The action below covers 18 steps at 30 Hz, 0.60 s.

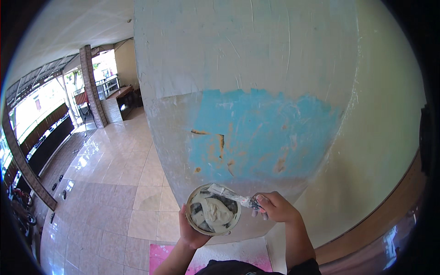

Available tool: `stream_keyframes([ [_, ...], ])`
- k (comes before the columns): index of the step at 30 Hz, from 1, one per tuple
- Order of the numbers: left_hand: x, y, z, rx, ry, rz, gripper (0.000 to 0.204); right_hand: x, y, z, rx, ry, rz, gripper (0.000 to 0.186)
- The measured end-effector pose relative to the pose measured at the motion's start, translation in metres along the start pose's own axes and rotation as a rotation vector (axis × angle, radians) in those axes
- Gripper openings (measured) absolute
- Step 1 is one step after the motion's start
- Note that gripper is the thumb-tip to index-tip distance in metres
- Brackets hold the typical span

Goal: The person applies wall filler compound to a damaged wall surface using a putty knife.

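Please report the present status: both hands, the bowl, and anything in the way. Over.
Left hand holding bowl, pale paste inside. Right hand gripping scraper, its far end over the bowl. Nothing seen blocking blue wall patch.

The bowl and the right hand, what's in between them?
In the head view, a smeared putty knife lies between them, gripped by the right hand and reaching over the bowl.

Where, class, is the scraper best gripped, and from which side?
Probably take the scraper by its handle, from the right: its smeared blade points left over the bowl, while the handle sticks out beyond the rim, where the right hand holds it.
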<state>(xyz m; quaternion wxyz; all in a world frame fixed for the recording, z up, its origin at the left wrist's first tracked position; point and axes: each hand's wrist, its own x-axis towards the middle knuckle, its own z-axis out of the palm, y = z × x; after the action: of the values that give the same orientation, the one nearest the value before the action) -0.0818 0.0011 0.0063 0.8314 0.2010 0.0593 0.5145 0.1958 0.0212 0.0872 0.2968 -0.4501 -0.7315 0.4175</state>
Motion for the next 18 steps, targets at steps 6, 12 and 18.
stream_keyframes([
  [6, -0.008, 0.02, -0.02, -0.059, -0.018, -0.052, 0.082, 0.016, 0.004, 0.031, 0.004, 0.053, 0.028, 0.04],
  [12, -0.012, 0.032, -0.029, 0.003, 0.003, -0.06, 0.085, 0.029, 0.029, 0.06, 0.226, 0.165, -0.075, 0.04],
  [18, -0.022, 0.045, -0.029, 0.075, 0.005, -0.024, 0.089, 0.044, 0.041, 0.095, 0.218, 0.167, -0.104, 0.025],
])
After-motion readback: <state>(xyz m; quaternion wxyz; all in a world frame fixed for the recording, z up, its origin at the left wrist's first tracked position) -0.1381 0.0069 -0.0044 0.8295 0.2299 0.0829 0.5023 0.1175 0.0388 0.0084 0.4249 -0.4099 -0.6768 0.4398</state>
